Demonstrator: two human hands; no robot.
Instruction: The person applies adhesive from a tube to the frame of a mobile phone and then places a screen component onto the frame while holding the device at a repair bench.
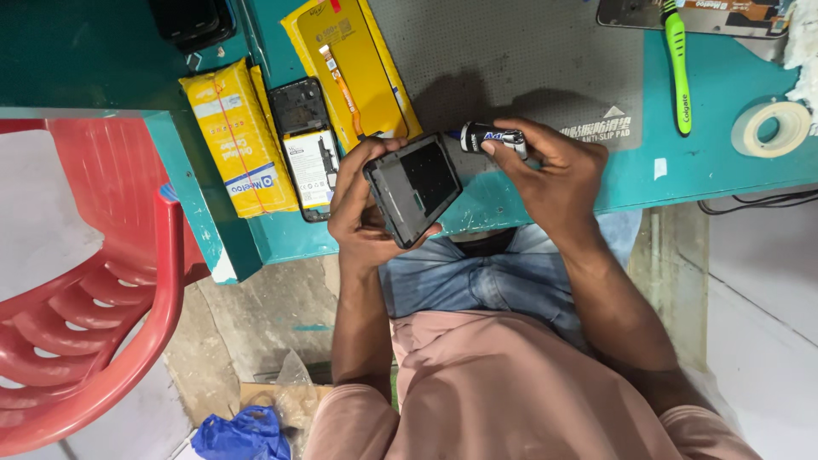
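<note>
Single head-worn view, looking steeply down, close over lap, teal table edge [477,213], floor beneath

Teal table [716,170] with a dark grey dotted mat [511,51]. Black phone frame [413,189] with a grey inner panel. Dark blue-and-white tube [492,138]. Yellow packet [239,140] with a white and blue label. Yellow sleeve [375,51] bearing an orange ribbon cable. Bright green toothbrush [677,68]. Cream tape roll [771,128]. Red chair [94,290]. Blue bag [243,434] on the grey floor. Blue jeans, dusty pink shirt.
</note>
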